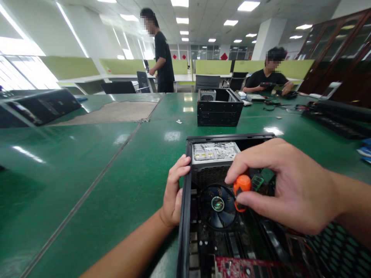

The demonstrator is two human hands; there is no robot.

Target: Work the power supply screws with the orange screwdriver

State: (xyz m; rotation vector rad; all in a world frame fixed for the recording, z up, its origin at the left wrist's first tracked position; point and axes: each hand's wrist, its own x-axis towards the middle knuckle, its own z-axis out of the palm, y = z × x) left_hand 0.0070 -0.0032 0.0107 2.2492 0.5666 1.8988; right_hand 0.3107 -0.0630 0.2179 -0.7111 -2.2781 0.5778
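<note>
An opened black computer case (185, 216) lies in front of me, its inside facing up. My left hand (175, 189) wraps its fingers over the case's left rim. Between the thumb and fingers of my right hand (290, 189) is an orange and black screwdriver (242, 183), held upright beside the cooling fan (218, 204); its tip is hidden down in the case. Above the fan sits the power supply (214, 152) with a worn label. A green memory stick (257, 182) shows behind the screwdriver, and a red circuit board (249, 268) lies at the bottom.
Another open computer case (218, 110) stands farther back on the green table (116, 193). A dark case (43, 104) lies at the left. One person (164, 54) stands beyond the table; another (268, 77) sits at the right among cables and parts.
</note>
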